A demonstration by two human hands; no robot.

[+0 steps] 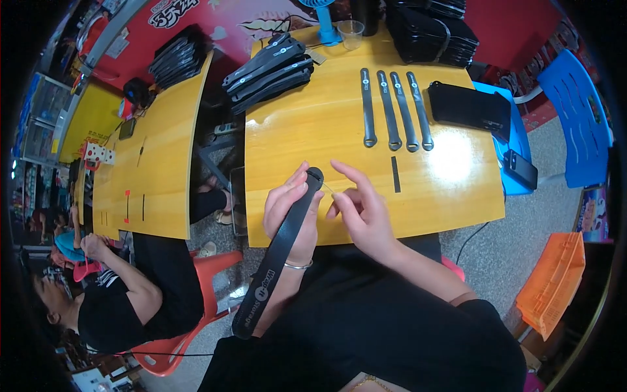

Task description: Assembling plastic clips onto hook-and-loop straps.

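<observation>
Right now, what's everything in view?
Tables: at least two, yellow, centre and left
Held strap: one, black, centre
Flat straps: four, black, centre table
Strip: one, black, below straps
Case: one, black, beside straps
Stacked bundles: at least three, black, tables' far ends
Fan: one, blue, far edge
Cup: one, clear, beside fan
Chairs: at least two, blue right, red left
Crate: one, orange, lower right
Seated co-worker: one, black-clothed, left
Other items: many, mixed, mostly background
Left hand: one, bare, holding strap
Right hand: one, bare, beside strap

A black short-sleeved shirt (pixel 418 320) fills the lower middle; a silver bangle (pixel 298 266) circles the left wrist (pixel 291 277); a gold-coloured chain (pixel 369 379) shows bottom centre.
</observation>
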